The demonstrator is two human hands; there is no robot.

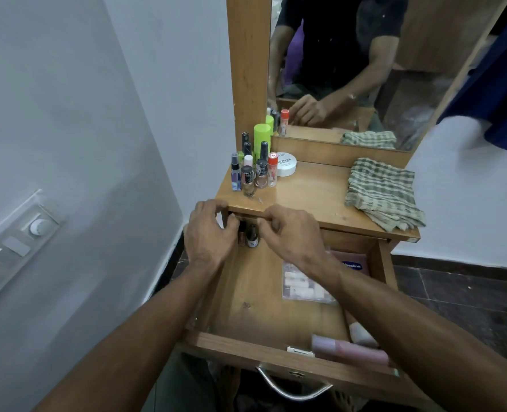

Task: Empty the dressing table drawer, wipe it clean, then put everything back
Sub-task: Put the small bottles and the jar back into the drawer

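1. Both hands reach into the far left corner of the open drawer, under the lip of the top. The left hand and right hand sit close together, fingers curled in around two small bottles standing there. I judge each hand is pinching or about to pinch a bottle; the fingertips hide the contact, so I cannot tell if either grip is made.

2. Why there: I read this as the emptying stage. The bottles sit deep under the overhang, so both hands go in low and from the front.

3. Just beyond the hands, on the top, stands a cluster of bottles: nail polishes, a spray, a green can, an orange-capped tube, a white jar. They are grouped tight at the left rear, which I judge keeps the rest of the surface free.

4. Beyond the right hand, well apart, a checked cloth lies folded on the top, likely staged for the wipe.

5. The drawer: light wood, pulled fully out, metal handle nearest me. Floor mostly bare, with a dark mark below my wrists.

6. Remaining inside, to the right of the right forearm: a clear packet, a pink Vaseline item; nearer me, a pink tube against the front wall.

7. Emptying looks partly done; wiping not begun.
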